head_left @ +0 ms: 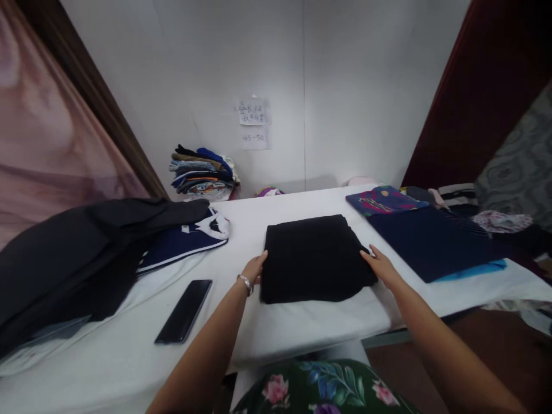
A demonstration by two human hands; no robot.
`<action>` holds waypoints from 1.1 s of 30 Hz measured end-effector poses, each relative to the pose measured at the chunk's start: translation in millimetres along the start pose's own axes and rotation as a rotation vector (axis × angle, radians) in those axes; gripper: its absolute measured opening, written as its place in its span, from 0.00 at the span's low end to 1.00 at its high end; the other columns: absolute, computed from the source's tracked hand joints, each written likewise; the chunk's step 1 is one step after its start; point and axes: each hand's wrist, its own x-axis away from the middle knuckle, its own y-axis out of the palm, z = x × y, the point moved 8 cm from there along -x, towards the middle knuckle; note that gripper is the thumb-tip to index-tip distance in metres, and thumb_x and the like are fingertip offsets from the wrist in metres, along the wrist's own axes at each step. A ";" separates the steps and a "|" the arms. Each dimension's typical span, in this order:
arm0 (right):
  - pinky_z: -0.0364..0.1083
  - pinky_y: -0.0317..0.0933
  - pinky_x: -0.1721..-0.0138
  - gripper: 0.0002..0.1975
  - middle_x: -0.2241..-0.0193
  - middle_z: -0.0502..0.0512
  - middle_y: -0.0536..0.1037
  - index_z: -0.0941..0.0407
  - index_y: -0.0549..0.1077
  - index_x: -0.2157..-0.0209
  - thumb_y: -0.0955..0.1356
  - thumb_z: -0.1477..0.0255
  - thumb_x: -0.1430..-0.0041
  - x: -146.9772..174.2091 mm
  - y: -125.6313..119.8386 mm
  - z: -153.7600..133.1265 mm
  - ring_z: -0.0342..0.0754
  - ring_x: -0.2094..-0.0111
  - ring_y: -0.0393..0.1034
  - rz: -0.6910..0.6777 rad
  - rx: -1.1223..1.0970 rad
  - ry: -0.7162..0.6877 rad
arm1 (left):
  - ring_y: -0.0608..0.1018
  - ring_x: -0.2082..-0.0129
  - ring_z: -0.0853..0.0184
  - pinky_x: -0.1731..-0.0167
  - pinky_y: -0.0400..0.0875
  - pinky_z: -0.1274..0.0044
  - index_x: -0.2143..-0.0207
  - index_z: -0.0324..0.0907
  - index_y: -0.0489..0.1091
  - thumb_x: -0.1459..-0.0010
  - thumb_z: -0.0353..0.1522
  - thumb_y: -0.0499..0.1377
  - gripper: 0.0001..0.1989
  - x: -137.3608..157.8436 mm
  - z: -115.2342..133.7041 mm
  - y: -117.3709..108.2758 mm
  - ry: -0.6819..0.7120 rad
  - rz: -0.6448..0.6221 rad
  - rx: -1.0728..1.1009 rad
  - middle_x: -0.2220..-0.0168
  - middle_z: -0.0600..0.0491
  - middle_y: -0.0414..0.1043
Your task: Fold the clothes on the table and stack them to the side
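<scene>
A black garment [314, 261], folded into a rough rectangle, lies in front of me on the white-covered table [241, 230]. My left hand [253, 269], with a silver bracelet at the wrist, grips its left edge, thumb on top and fingers mostly hidden under it. At the right edge, my right hand [379, 264] pinches the cloth between thumb and fingers. The garment's near edge looks slightly uneven. A dark phone [184, 311] rests on the table to the left of my left arm.
Dark clothes [81, 247] are heaped at the left, over a navy garment with white trim [190, 244]. Folded navy clothing [431, 238] lies at the right. A stack of folded clothes [202, 172] stands by the back wall, below paper notes [254, 123].
</scene>
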 end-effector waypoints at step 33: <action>0.64 0.39 0.40 0.31 0.36 0.64 0.54 0.57 0.58 0.40 0.57 0.53 0.38 -38.8 150.5 -188.6 0.60 0.35 0.42 -0.160 0.731 -0.655 | 0.45 0.34 0.56 0.38 0.37 0.56 0.36 0.43 0.50 0.42 0.54 0.42 0.37 -52.5 84.7 52.2 0.481 0.025 -1.067 0.33 0.46 0.43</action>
